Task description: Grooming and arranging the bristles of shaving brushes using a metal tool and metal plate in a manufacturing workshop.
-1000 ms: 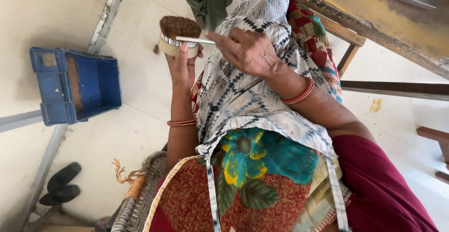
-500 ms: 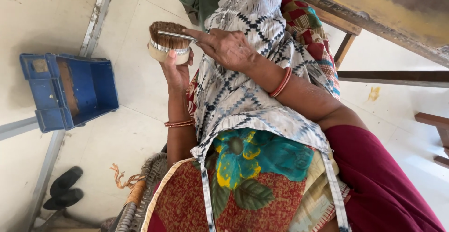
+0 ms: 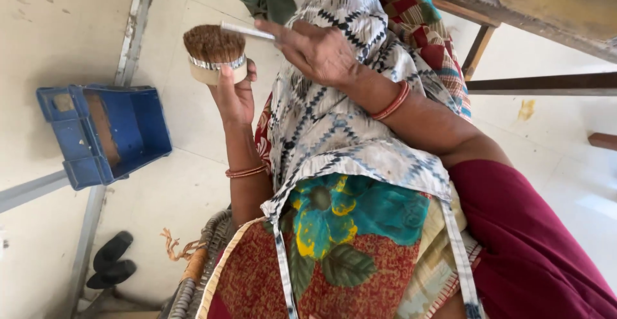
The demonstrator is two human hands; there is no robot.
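Note:
My left hand (image 3: 234, 94) holds up a short round brush head (image 3: 214, 54) with brown bristles, a metal band and a pale wooden base. My right hand (image 3: 315, 49) grips a thin flat metal tool (image 3: 247, 31) whose tip lies just above the bristles on their right side. Both wrists wear orange bangles. A patterned black-and-white cloth (image 3: 334, 132) covers my lap beneath the hands.
A blue plastic crate (image 3: 103, 132) stands on the pale floor at the left beside a grey metal frame leg (image 3: 132, 29). Dark sandals (image 3: 112, 261) lie at the lower left. A wicker edge (image 3: 199, 274) is below my left arm. A yellow table with brown rails (image 3: 546, 84) fills the upper right.
The brush head has turned so its bristles face up and toward me. My right hand with the metal tool has moved from the brush's side to above the bristles.

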